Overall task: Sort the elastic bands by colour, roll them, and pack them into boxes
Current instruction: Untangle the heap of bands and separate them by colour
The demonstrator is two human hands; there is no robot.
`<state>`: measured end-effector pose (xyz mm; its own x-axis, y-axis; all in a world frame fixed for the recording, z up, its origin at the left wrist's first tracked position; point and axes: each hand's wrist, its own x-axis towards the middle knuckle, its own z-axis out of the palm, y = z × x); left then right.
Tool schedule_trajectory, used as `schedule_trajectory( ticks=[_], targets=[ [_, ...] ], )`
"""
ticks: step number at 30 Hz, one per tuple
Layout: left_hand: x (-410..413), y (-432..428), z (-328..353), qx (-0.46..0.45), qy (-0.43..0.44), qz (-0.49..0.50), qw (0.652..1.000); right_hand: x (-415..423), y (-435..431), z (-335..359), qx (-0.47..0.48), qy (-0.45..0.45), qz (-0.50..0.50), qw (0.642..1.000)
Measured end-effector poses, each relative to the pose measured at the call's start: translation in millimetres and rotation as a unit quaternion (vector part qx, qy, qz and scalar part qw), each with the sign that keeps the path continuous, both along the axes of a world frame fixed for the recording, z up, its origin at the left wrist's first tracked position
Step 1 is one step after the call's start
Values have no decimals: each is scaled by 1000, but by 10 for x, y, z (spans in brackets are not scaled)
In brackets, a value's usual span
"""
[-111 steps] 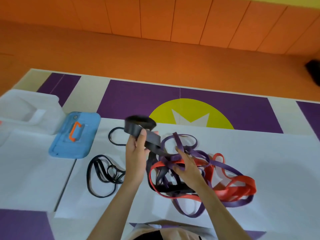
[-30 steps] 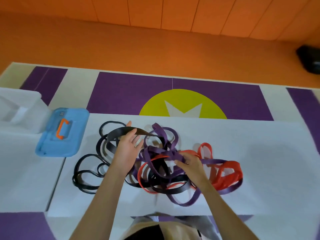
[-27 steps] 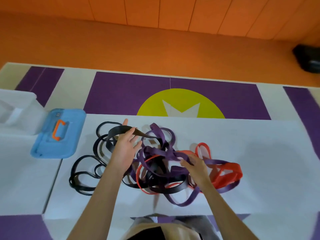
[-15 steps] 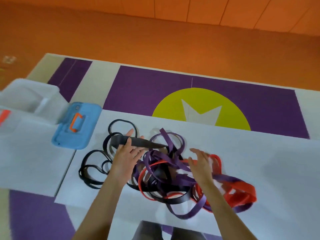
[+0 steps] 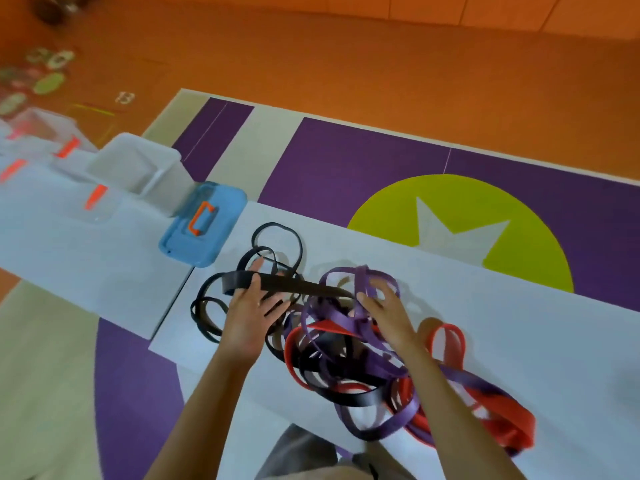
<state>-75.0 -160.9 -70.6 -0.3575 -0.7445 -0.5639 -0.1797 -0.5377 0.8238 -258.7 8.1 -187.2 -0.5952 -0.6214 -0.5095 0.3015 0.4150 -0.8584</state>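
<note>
Three colours of band, purple, red and black, are knotted into one pile (image 5: pixel 346 358) in the middle of the white table (image 5: pixel 519 334). We reckon this is the sorting step, since nothing looks rolled yet. The left hand (image 5: pixel 251 317) pinches a wide black band (image 5: pixel 298 285) between thumb and fingers, with the band's far end running in under the purple loops (image 5: pixel 362 271). The right hand (image 5: pixel 389 315) has its fingers spread into those loops, but we can't tell if it's got hold of one. Thin black bands (image 5: pixel 273 224) lie just left of the pile. Next we'd want the purple lifted so the black slides free. A blue lid (image 5: pixel 187 244) and clear boxes (image 5: pixel 138 168) sit further left.
</note>
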Motion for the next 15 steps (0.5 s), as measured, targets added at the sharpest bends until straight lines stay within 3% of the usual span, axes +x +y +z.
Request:
schedule_trajectory(
  ticks=[3,6,11,15],
  targets=[
    [46,83,-149,12,19,3,1000,150,454,-52,-20,-27,-42,999],
    [53,144,-155,26,70,-20,997,132,760,-87,40,4,-73,997],
    [37,116,-114,7,53,-1,999,-144,769,-109,119,100,-39,987],
    [70,147,52,14,56,52,997,-284,691,-37,12,47,-54,997]
  ],
)
